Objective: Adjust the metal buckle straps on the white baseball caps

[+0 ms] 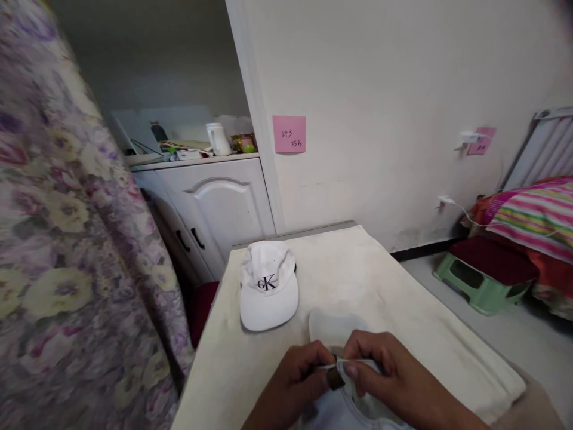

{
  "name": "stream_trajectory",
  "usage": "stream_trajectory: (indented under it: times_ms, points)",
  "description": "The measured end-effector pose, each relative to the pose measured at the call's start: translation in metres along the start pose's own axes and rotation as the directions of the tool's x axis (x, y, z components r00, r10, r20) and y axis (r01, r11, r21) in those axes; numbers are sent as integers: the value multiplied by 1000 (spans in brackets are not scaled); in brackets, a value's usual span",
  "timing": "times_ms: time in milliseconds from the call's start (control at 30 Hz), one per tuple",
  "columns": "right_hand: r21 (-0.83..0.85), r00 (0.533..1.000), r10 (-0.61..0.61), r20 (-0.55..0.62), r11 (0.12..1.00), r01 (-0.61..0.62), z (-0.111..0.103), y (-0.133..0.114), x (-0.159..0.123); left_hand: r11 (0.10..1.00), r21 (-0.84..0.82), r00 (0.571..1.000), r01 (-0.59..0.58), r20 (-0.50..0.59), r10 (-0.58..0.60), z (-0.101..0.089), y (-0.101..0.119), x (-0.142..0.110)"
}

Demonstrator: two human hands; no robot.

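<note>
Near the front of the table lies a pale blue-white cap (333,325), its brim pointing away from me. My left hand (298,379) pinches one end of the cap's back strap, beside a brownish buckle (335,378). Pinched between the thumb and finger of my right hand (385,367) is the other side of the strap. The two hands almost meet at the buckle, and they hide part of the cap. A white cap (268,286) with black letters on its front rests farther back on the left, touched by neither hand.
A cream cloth (403,322) covers the table. To the left hangs a flowered curtain (67,239), with a white cabinet (224,203) behind it. A pink note (289,134) sticks to the wall. On the floor at right stands a green stool (478,286) beside a bed (537,209).
</note>
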State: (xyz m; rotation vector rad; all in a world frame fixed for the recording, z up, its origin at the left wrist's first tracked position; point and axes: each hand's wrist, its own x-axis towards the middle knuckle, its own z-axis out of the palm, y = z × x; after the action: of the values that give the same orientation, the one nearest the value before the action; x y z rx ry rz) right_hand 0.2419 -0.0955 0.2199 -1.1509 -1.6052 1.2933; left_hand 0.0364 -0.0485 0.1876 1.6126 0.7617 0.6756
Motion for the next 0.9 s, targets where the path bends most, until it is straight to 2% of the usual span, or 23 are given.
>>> stream_trajectory:
  times_ms: [200, 367, 500, 667, 900]
  points:
    - [10, 999, 10, -32, 1000, -9, -2, 5, 1, 1000, -10, 1000, 2, -7, -2, 2, 2, 1]
    - [96, 997, 46, -66, 995, -40, -3, 13, 3, 999, -31, 998, 34, -45, -35, 8, 7, 3]
    - [90, 994, 30, -103, 996, -20, -1, 19, 5, 998, -32, 997, 49, -61, -50, 12, 8, 4]
    - [139, 991, 49, -128, 990, -31, 4, 20, 4, 990, -39, 987, 134, -80, -136, 16, 4, 4]
    - [213, 997, 59, -53, 976, -47, -1, 9, -2, 990, -140, 999, 31, -21, -34, 9, 0, 3]
